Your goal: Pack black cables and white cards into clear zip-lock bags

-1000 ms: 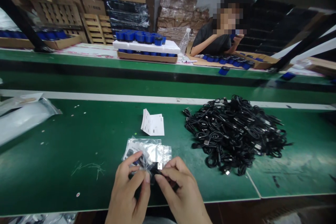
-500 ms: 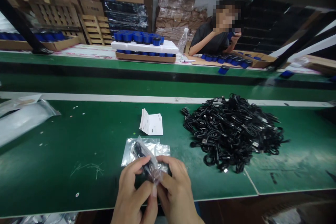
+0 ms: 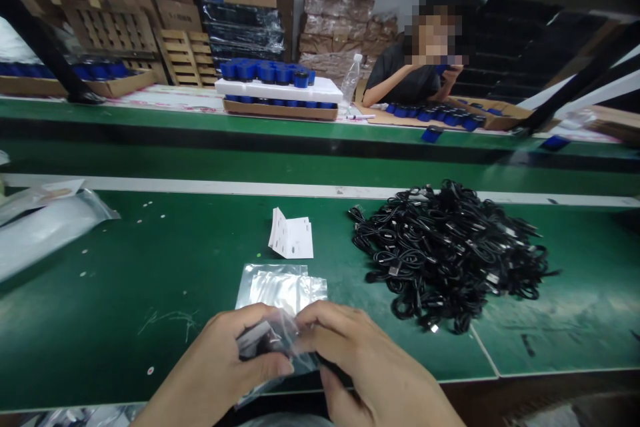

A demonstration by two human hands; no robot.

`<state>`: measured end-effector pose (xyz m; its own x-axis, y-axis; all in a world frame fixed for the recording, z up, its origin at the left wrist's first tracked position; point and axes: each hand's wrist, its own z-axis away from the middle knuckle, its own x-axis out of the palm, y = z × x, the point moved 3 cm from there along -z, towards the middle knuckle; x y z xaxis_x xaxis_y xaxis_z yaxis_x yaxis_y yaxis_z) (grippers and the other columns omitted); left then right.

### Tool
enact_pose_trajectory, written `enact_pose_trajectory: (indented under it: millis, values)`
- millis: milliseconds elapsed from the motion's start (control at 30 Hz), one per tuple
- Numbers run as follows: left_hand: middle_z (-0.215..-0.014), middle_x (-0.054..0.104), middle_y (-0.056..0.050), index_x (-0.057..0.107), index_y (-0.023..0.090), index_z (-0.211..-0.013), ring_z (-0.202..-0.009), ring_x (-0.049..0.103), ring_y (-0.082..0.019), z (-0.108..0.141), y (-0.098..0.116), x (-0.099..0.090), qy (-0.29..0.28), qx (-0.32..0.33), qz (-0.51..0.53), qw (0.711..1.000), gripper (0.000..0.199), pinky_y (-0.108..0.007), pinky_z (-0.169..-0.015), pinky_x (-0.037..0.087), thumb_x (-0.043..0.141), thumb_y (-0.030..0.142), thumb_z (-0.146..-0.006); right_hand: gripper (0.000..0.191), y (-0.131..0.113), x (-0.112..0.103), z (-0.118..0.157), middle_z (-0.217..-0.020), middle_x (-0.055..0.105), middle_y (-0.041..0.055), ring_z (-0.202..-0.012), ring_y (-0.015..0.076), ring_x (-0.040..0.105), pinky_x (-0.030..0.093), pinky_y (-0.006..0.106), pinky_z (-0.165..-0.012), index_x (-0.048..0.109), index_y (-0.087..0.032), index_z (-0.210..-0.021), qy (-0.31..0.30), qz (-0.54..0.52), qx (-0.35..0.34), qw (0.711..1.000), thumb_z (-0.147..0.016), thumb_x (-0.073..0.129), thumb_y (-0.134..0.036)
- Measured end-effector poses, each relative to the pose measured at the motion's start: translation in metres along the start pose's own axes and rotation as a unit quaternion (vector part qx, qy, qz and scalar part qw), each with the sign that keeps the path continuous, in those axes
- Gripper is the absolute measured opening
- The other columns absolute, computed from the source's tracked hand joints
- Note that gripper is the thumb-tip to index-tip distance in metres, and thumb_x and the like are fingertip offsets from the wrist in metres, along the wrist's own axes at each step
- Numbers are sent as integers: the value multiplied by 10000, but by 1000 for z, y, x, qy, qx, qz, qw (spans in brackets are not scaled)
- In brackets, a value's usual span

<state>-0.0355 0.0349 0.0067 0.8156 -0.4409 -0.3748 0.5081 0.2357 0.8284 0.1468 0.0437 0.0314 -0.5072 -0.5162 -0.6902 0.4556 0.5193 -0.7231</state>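
My left hand point(image 3: 220, 353) and my right hand point(image 3: 363, 353) meet near the front edge of the green workbench point(image 3: 150, 307). Between them both hands pinch a transparent zip bag point(image 3: 273, 340) with a dark coiled cable point(image 3: 260, 340) inside it, partly hidden by my fingers. Just beyond my fingertips lies a flat stack of transparent zip bags point(image 3: 280, 287). A folded white leaflet point(image 3: 293, 238) lies farther back, and a large heap of black cables point(image 3: 445, 257) lies to my right.
A silvery plastic sheet point(image 3: 45, 230) lies at the bench's left side. Beyond a raised green ledge point(image 3: 300, 163), a person point(image 3: 407, 77) sits at another bench with trays of blue cylindrical parts point(image 3: 277, 90). Cartons and pallets are stacked behind.
Both hands have moved lower and closer to me, with the forearms angled more inward. The bag has come down with them, and the black cable end no longer shows between my fingers.
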Motion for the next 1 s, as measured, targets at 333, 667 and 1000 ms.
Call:
enact_pose_trajectory:
  millis: [333,667,1000]
  values:
    - [-657,542,25,593,192,-662,-607,490,-116,-2,-10,1,97,67,81,990,303,-195,-557,397,534,425,-846,98,11,-3,-6,-841,628,4,-772,128,599,456,224,-685,632,-204,-859,98,-91,8,991,-903,552,-168]
    - [-763,700,-4,690,217,-717,-668,648,-135,5,-4,-5,297,163,59,939,110,-164,-578,519,620,270,-783,393,21,7,-4,-760,673,-55,-736,133,653,479,272,-777,508,-300,-1154,259,-153,63,952,-825,586,-98]
    - [-660,543,42,595,213,-648,-579,510,-86,7,-1,2,293,158,124,935,192,-170,-541,393,580,270,-830,244,22,8,-7,-798,619,-20,-754,145,595,449,285,-745,575,-255,-1067,214,-175,82,958,-852,562,-142]
